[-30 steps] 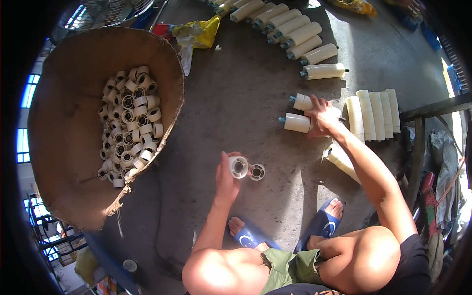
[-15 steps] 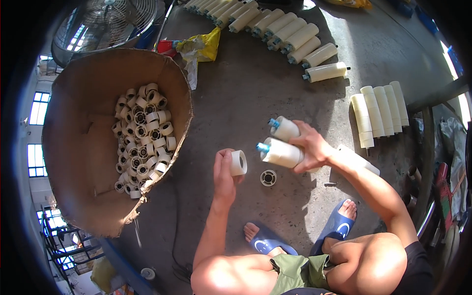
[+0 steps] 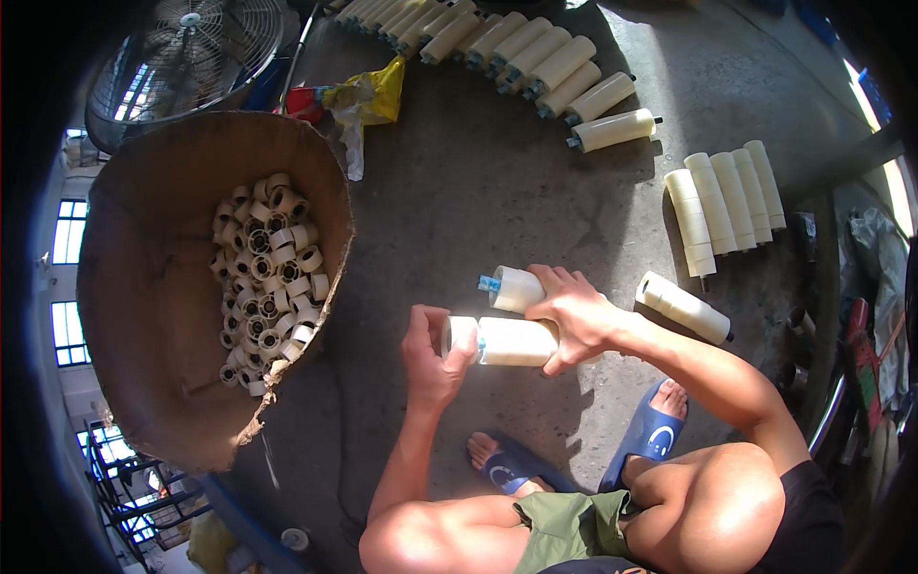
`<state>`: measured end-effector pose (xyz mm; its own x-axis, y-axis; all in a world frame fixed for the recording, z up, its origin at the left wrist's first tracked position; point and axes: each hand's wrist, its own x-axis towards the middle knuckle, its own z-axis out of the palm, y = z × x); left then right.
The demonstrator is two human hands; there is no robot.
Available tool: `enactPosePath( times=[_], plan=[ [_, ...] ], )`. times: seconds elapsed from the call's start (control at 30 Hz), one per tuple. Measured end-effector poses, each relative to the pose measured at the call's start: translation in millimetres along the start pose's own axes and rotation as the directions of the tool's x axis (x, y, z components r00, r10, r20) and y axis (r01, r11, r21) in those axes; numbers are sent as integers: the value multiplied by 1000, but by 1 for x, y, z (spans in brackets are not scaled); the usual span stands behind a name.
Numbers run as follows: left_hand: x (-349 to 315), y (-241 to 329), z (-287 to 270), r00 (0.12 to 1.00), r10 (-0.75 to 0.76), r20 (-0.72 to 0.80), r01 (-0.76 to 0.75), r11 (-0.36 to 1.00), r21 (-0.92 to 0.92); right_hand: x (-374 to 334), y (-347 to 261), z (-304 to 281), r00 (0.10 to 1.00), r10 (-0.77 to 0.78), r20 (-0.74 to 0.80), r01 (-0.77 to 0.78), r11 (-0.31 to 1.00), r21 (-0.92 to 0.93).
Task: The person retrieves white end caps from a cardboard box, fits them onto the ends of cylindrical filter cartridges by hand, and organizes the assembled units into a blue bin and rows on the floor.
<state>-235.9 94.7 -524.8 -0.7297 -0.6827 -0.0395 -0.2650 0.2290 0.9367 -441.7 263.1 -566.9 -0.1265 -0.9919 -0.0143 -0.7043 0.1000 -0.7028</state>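
Observation:
My left hand (image 3: 432,356) is closed round a short white ring (image 3: 462,332), its thumb across the ring's side. The ring meets, or nearly meets, the left end of a cream cylinder (image 3: 516,342), where a blue bit shows. My right hand (image 3: 585,314) grips this cylinder by its right end. Above it, a second cream cylinder (image 3: 519,289) with a blue tip pointing left is also in my right hand. Another cream cylinder (image 3: 683,306) lies on the floor beside my right forearm.
A large cardboard box (image 3: 153,316) at left holds many white rings (image 3: 273,277). Cream cylinders (image 3: 564,62) lie in a curved row at the back; several more (image 3: 734,201) stand in a group at right. A fan (image 3: 191,48) and yellow bag (image 3: 382,94) are at far left.
My left hand has brought the white ring to the lower cylinder's end. My right hand has shifted slightly down and left with both cylinders. The small ring on the floor is now hidden.

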Motion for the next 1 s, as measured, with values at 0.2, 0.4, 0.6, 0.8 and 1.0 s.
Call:
enactPosePath(
  times=[0.2, 0.4, 0.6, 0.8, 1.0],
  plan=[
    [8, 4, 5, 981, 53, 187, -57, 998, 15, -14, -1, 9, 993, 59, 105, -75, 984, 158],
    [12, -45, 26, 985, -159, 73, 171, 782, -599, -35, 22, 8, 970, 216, 108, -241, 828, 507],
    [-27, -109, 60, 957, -103, 272, -148, 633, 760, -44, 39, -6, 927, 375, 10, -336, 819, 465],
    [-1, -110, 33, 956, -227, 187, 140, 910, 390, -49, 29, -2, 951, 306, 34, -298, 884, 359],
    [13, -48, 8, 999, 19, -51, -26, 990, -142, -61, 17, 21, 998, 42, -55, -16, 915, 403]
  ],
)
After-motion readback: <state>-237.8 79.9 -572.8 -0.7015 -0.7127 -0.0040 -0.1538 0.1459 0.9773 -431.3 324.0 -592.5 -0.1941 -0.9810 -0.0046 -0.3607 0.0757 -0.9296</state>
